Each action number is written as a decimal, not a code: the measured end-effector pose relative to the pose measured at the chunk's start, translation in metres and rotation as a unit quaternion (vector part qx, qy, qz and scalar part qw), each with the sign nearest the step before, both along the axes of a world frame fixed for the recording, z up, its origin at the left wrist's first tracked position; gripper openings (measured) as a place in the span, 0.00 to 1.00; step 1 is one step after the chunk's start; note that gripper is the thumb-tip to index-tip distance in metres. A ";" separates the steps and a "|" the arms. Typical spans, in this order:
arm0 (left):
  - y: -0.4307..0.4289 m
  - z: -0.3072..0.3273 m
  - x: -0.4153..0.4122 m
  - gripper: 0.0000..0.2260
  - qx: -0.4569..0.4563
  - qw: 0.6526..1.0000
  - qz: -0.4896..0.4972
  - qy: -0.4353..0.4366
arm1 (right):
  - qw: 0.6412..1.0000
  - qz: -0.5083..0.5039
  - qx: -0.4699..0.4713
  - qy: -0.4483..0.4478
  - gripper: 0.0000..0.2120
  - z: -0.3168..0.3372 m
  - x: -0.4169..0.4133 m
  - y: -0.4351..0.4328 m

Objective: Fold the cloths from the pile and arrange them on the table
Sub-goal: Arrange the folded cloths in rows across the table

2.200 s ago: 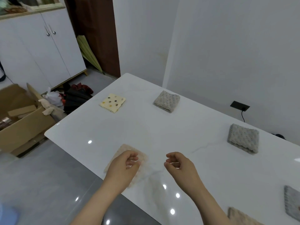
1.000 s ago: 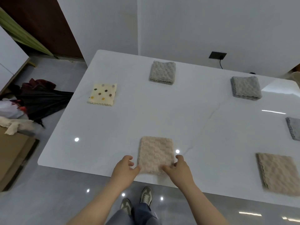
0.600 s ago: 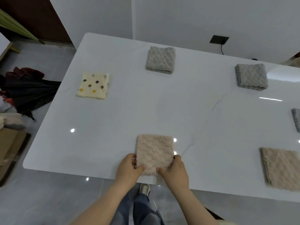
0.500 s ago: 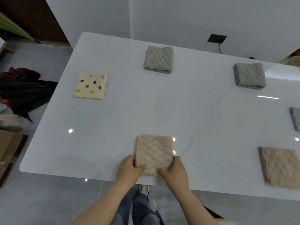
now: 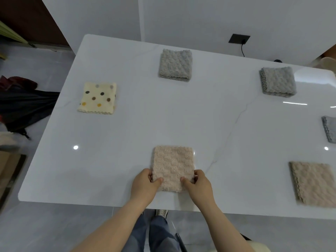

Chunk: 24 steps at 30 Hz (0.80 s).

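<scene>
**Two hands grip a folded pink cloth at the near edge of a white table**

Seen from above, a glossy white marble-patterned table [image 5: 181, 113] fills most of the view. At its near edge, in the middle, lies a folded, fluffy, pale pink rectangular cloth [image 5: 172, 166]. The left hand [image 5: 143, 186] pinches the cloth's near left corner, thumb on top and fingers curled at its side. The right hand [image 5: 199, 185] grips the near right corner the same way. Both hands are closed on the fabric, and the cloth rests flat on the tabletop.

Five other folded cloths sit well apart around the table. A cream square cloth with brown, grey and yellow dots [image 5: 98, 98] lies at the left. A fluffy beige-grey folded cloth [image 5: 175, 65] lies at the far middle. A fluffy grey folded cloth [image 5: 278, 81] sits at the far right. A second grey cloth [image 5: 330, 130] is cut off by the right edge of the view. A larger pale pink folded cloth [image 5: 312, 185] lies at the near right.

On the grey floor to the left lies a dark bundle of black and red fabric [image 5: 23, 102]. Below the table edge, blue jeans [image 5: 154, 233] and a shoe are visible.
</scene>
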State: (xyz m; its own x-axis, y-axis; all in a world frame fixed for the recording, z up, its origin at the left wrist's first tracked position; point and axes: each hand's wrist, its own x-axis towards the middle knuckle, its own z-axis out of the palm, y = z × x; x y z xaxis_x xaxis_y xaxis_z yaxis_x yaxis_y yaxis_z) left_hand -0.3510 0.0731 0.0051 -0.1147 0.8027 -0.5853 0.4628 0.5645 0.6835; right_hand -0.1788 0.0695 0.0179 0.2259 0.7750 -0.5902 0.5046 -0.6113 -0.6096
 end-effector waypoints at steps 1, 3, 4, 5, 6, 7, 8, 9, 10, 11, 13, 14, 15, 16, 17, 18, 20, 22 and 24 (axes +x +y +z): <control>0.000 -0.001 0.000 0.07 0.001 1.000 -0.003 0.001 | 1.000 0.002 -0.005 -0.003 0.11 0.000 0.001 -0.001; -0.002 -0.001 0.001 0.07 0.006 1.000 -0.016 0.007 | 1.000 0.001 -0.011 -0.006 0.13 -0.002 0.003 -0.003; -0.002 -0.001 0.001 0.08 0.006 1.000 -0.021 0.009 | 1.000 -0.002 -0.011 -0.007 0.13 -0.002 0.004 -0.005; -0.003 -0.001 0.002 0.08 0.006 1.000 -0.024 0.011 | 1.000 -0.006 -0.011 -0.007 0.13 -0.001 0.005 -0.007; -0.004 -0.001 0.002 0.08 0.007 1.000 -0.025 0.013 | 1.000 -0.010 -0.011 -0.006 0.13 0.000 0.005 -0.008; -0.004 -0.002 0.003 0.07 0.008 1.000 -0.026 0.014 | 1.000 -0.011 -0.011 -0.006 0.13 0.000 0.006 -0.009; -0.004 -0.002 0.003 0.07 0.008 0.999 -0.028 0.015 | 1.000 -0.010 -0.012 -0.007 0.12 0.001 0.006 -0.009; -0.005 -0.002 0.003 0.08 0.008 0.999 -0.029 0.014 | 1.000 -0.008 -0.011 -0.009 0.12 0.001 0.006 -0.009; -0.005 -0.003 0.004 0.08 0.008 0.999 -0.030 0.013 | 1.000 -0.006 -0.011 -0.010 0.12 0.002 0.006 -0.008; -0.005 -0.003 0.003 0.08 0.009 0.999 -0.031 0.011 | 1.000 -0.006 -0.011 -0.011 0.12 0.002 0.006 -0.008; -0.006 -0.005 0.003 0.07 0.012 0.999 -0.030 0.006 | 1.000 -0.006 -0.014 -0.011 0.13 0.003 0.006 -0.007; -0.007 -0.005 0.003 0.06 0.015 0.999 -0.029 0.003 | 1.000 -0.006 -0.018 -0.011 0.13 0.003 0.006 -0.007; -0.008 -0.006 0.004 0.06 0.018 0.999 -0.029 0.002 | 1.000 -0.004 -0.020 -0.012 0.12 0.003 0.006 -0.007; -0.009 -0.006 0.004 0.05 0.019 0.999 -0.027 -0.001 | 1.000 -0.002 -0.021 -0.013 0.12 0.004 0.007 -0.008; -0.010 -0.006 0.005 0.05 0.019 1.000 -0.025 -0.003 | 1.000 -0.001 -0.021 -0.014 0.12 0.004 0.007 -0.008; -0.011 -0.006 0.006 0.05 0.019 1.000 -0.021 -0.006 | 1.000 -0.002 -0.021 -0.014 0.12 0.004 0.007 -0.008; -0.012 -0.006 0.007 0.05 0.016 1.000 -0.014 -0.009 | 1.000 -0.003 -0.019 -0.012 0.13 0.005 0.008 -0.008; -0.012 -0.006 0.007 0.04 0.008 1.000 -0.003 -0.019 | 1.000 -0.002 -0.018 -0.011 0.13 0.007 0.009 -0.008; -0.011 -0.004 0.005 0.04 0.008 1.000 0.013 -0.026 | 1.000 -0.001 -0.017 -0.014 0.15 0.008 0.011 -0.009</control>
